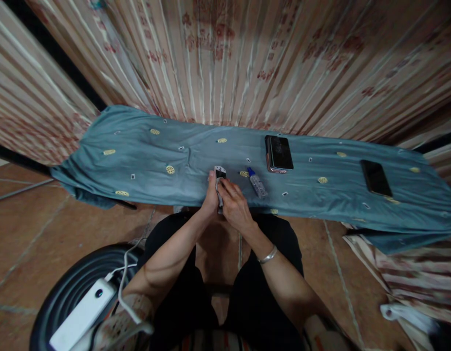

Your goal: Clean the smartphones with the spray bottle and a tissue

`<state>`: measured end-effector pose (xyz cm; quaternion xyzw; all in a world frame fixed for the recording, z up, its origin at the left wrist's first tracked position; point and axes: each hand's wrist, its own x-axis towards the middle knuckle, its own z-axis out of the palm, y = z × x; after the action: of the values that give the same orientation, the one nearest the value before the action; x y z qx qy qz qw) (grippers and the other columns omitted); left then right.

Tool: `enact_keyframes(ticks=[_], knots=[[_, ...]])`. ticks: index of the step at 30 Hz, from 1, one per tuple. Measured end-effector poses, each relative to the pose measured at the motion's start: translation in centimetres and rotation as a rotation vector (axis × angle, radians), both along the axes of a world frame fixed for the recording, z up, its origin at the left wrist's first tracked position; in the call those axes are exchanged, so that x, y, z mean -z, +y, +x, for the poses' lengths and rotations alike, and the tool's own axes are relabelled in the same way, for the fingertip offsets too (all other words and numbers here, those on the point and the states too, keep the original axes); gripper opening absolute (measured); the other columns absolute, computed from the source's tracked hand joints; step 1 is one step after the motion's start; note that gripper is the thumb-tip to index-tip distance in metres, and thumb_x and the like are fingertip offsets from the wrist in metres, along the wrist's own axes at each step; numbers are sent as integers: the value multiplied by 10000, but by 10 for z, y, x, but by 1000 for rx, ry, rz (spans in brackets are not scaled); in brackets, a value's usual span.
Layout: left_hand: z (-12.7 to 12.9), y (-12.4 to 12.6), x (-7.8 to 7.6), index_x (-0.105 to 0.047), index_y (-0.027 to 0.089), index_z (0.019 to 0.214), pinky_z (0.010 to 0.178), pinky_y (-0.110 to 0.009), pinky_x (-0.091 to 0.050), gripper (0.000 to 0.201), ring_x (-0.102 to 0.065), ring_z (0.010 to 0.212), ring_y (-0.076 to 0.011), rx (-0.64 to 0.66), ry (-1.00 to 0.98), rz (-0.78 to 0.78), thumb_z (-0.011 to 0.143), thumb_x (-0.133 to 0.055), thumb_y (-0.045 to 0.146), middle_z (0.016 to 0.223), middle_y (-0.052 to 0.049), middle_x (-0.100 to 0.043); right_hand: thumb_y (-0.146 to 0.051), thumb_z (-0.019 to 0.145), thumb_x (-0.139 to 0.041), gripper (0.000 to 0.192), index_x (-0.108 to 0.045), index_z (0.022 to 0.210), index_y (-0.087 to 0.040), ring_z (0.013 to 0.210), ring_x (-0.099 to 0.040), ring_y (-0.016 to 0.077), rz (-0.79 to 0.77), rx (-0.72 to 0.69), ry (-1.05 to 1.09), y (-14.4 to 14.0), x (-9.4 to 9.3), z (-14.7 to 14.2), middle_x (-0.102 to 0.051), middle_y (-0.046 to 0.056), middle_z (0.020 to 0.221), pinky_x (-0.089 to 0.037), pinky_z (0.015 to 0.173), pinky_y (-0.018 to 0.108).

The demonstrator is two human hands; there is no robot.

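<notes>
Between my two hands is a small white mobile phone (220,171) with a dark screen at its upper end, held just over the near edge of the cloth-covered bench. My left hand (211,196) wraps round its left side, thumb along the edge. The curled fingers of my right hand (234,204) press on its lower front and hide that part. Whether something thin and greyish lies under those fingers I cannot tell. Right of my hands, a clear spray bottle (258,185) with a blue top lies on its side.
A stack of dark phones (280,152) lies on the teal cloth (196,151), with another dark phone (376,177) farther right. Pleated curtains (225,63) hang behind the bench. At lower left, a white power bank (83,314) with a cable rests on a round black stool (46,312).
</notes>
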<state>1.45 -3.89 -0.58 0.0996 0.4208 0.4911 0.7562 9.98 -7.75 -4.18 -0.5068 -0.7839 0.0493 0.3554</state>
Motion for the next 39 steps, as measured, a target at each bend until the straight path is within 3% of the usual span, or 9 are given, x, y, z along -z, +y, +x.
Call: enact_keyframes(ticks=[5, 11, 14, 19, 27, 34, 39], knots=[[5, -4, 14, -724, 189, 1033, 1112, -263, -407, 333, -560, 1293, -183, -95, 120, 194, 960, -456, 374, 1201, -95, -712, -39, 912, -343, 557, -482, 1446, -122, 1411, -401, 274, -17, 28, -48, 3, -2, 0, -475, 175, 1492, -382, 1163, 483], [5, -1, 38, -602, 125, 1292, 1216, -313, -243, 424, -384, 1437, -208, -6, 380, 398, 973, -425, 340, 1461, -113, -533, -89, 969, -353, 495, -495, 1439, -145, 1468, -313, 291, -22, 105, -118, 9, -10, 3, -412, 172, 1541, -368, 1162, 491], [4, -2, 46, -549, 114, 1363, 1219, -362, -241, 516, -356, 1451, -247, 93, 480, 519, 975, -410, 424, 1454, -123, -538, -133, 992, -374, 479, -476, 1455, -203, 1478, -294, 294, -34, 142, -140, 11, -13, 4, -399, 152, 1554, -376, 1144, 507], [2, -5, 43, -502, 153, 1416, 1218, -381, -245, 603, -374, 1443, -225, 162, 615, 631, 959, -369, 524, 1445, -110, -551, -158, 1006, -363, 470, -459, 1464, -197, 1477, -295, 292, -26, 193, -161, 16, -15, 6, -391, 157, 1558, -364, 1142, 509], [4, -10, 34, -645, 119, 1215, 1171, -412, -306, 561, -532, 1307, -266, 234, 663, 696, 941, -388, 535, 1317, -134, -647, -174, 968, -386, 527, -398, 1492, -114, 1486, -268, 275, -67, 219, -72, 30, -11, 18, -403, 168, 1549, -311, 1189, 488], [5, -12, 25, -736, 183, 983, 1132, -339, -348, 301, -523, 1317, -241, 128, 532, 577, 919, -506, 367, 1116, -81, -740, -131, 903, -355, 571, -414, 1470, -93, 1415, -399, 262, -75, 150, 191, 38, 3, 22, -512, 171, 1467, -337, 1174, 518], [2, -12, 14, -746, 172, 962, 1139, -321, -326, 233, -564, 1275, -239, 92, 437, 457, 880, -584, 319, 1080, -75, -753, -65, 823, -375, 624, -458, 1437, -144, 1342, -494, 211, -103, 166, 316, 41, 11, 23, -574, 117, 1419, -368, 1165, 448]])
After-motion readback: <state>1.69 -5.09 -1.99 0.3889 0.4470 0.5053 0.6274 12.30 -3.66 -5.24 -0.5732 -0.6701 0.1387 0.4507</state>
